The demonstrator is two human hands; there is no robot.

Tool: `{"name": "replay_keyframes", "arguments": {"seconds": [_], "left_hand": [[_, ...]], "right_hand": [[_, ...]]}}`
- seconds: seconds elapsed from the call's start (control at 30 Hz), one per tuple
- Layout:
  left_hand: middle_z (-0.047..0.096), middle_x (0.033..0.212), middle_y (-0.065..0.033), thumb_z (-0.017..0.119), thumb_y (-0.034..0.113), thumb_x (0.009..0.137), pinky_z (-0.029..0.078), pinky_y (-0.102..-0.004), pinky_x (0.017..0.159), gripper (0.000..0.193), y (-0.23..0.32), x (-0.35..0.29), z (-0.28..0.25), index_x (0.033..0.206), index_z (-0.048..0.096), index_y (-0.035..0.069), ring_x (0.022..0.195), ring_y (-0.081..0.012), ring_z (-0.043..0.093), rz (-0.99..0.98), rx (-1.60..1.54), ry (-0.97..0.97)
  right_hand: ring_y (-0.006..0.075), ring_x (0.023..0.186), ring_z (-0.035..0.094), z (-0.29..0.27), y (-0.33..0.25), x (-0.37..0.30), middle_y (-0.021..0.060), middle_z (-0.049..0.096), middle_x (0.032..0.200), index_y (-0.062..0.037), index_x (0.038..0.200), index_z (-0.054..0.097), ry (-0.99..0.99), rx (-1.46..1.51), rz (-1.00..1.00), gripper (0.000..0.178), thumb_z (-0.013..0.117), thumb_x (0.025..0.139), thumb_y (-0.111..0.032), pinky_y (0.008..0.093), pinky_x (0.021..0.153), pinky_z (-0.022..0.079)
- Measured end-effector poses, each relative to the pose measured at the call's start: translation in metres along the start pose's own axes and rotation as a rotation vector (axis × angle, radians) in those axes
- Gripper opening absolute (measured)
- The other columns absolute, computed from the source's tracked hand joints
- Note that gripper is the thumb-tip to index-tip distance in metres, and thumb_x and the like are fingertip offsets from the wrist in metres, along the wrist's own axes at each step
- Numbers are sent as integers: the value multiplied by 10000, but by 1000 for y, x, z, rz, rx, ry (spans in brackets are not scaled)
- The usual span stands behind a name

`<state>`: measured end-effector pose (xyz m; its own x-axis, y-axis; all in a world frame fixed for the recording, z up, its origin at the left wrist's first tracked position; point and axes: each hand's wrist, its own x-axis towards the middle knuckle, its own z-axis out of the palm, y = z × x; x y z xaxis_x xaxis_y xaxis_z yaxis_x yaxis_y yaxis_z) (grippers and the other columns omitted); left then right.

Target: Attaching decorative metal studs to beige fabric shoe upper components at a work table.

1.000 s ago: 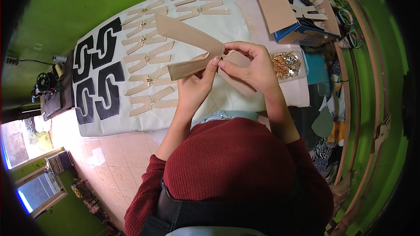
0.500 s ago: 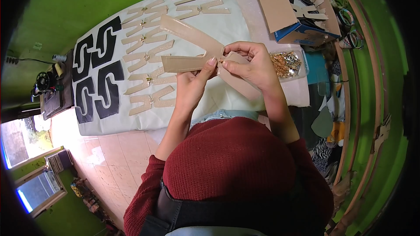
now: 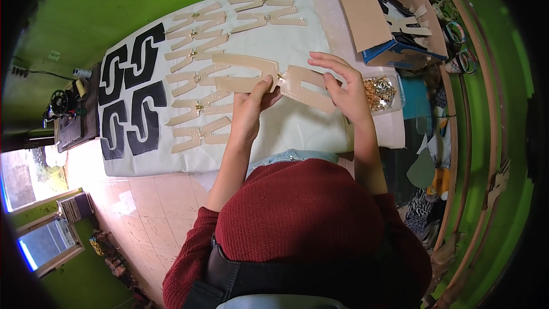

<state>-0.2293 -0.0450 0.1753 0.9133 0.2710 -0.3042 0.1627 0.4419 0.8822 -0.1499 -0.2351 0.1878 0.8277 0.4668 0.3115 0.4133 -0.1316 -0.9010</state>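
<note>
A beige, leather-like X-shaped strap (image 3: 243, 84) with a small gold ornament (image 3: 281, 78) at its middle hangs above the table. My left hand (image 3: 250, 111) pinches it just left of the ornament, thumb on top and fingers underneath. At the strap's right half, my right hand (image 3: 347, 91) has its fingers stretched and spread, with the thumb against the strap's upper right arm. Similar beige straps (image 3: 199, 107) with metal ornaments lie in rows on the white-covered table (image 3: 274, 137). A clear tray of gold and silver metal ornaments (image 3: 379, 92) sits beside my right hand.
Several black S-shaped cutouts (image 3: 147, 117) lie at the table's left. An open cardboard box (image 3: 366, 26) holding more pieces stands at the back right. A dark machine with a wheel (image 3: 60, 102) is at the far left. Fabric scraps (image 3: 420, 169) hang or lie at the right.
My right hand has let go of the middle and spread its fingers, shifting right. The strap now lies flatter and its ornament shows. The view has shifted slightly.
</note>
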Motion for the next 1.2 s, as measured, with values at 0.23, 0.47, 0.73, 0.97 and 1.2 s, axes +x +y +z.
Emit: {"name": "replay_keyframes", "arguments": {"seconds": [0.23,0.47,0.73,0.97,1.2], "left_hand": [[638,975,-79,551,265,915,517,-272,822,386,-12,12,-9,1179,548,-17,870,-138,632,-92,51,-35],[637,972,-62,522,316,947,486,-240,821,420,-28,23,-18,1178,550,-33,840,-92,610,-68,118,11],[412,1342,-208,633,289,876,420,-323,982,700,-34,33,-22,1384,264,-20,1167,-231,520,0,337,-152],[309,1421,-228,756,51,747,502,-383,899,1219,-52,59,-33,1402,-272,87,1166,-309,511,-112,-91,-1],[583,1102,-135,700,-5,786,535,-331,795,1111,-75,94,-35,1421,-204,115,966,-190,604,-47,-221,276]], "right_hand": [[268,1327,340,3,8,-12,17,442,1401,-203,1243,588,-295,-419,-64,556,671,702,-105,446,1071,209],[267,1217,441,32,4,-14,52,505,1294,-147,1249,570,-237,-466,-129,690,773,604,-284,426,1014,278],[149,863,627,53,50,-5,46,683,953,-45,1103,639,-34,150,359,287,619,874,-216,319,886,414],[159,869,631,50,84,7,77,668,1038,-13,1169,595,-312,643,626,410,567,925,-341,283,846,457],[168,904,646,55,111,35,97,658,1046,-3,1155,586,-192,691,939,347,563,928,-264,275,809,516]]}}
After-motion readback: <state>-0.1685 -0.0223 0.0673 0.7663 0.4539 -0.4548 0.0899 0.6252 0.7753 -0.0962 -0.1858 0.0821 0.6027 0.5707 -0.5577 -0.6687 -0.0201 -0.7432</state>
